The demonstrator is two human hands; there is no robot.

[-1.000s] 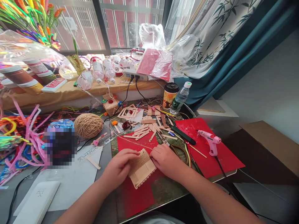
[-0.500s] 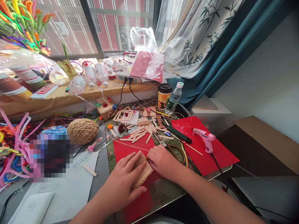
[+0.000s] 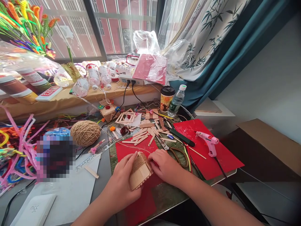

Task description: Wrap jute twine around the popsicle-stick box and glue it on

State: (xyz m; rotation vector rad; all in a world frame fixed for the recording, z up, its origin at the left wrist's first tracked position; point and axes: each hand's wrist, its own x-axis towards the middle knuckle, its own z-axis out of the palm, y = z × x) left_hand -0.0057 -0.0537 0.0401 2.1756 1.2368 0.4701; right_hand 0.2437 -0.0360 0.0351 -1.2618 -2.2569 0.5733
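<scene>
My left hand [image 3: 123, 179] is wrapped round a small box of wooden craft sticks [image 3: 138, 175], held tilted above red paper. Rows of brown twine [image 3: 138, 162] wind round the box's far part; bare sticks with rounded ends show at its near part. My right hand [image 3: 161, 163] is closed in a pinch at the box's right edge, where a loose strand of twine [image 3: 135, 147] runs up to its fingers. The fingertips are partly hidden. Under both hands lies a red sheet [image 3: 143, 208].
A twine ball [image 3: 85, 133] sits to the left. Loose craft sticks [image 3: 140, 137], scissors [image 3: 180, 156] and a pink glue gun [image 3: 208, 142] lie around. A lidded paper cup [image 3: 166, 99] and a water bottle [image 3: 176, 101] stand behind. A white power bank [image 3: 35, 210] is front left.
My left hand has drawn its fingers back from across the box's top and now grips its left side. The box has tipped, showing more twine. My right hand stays at the edge.
</scene>
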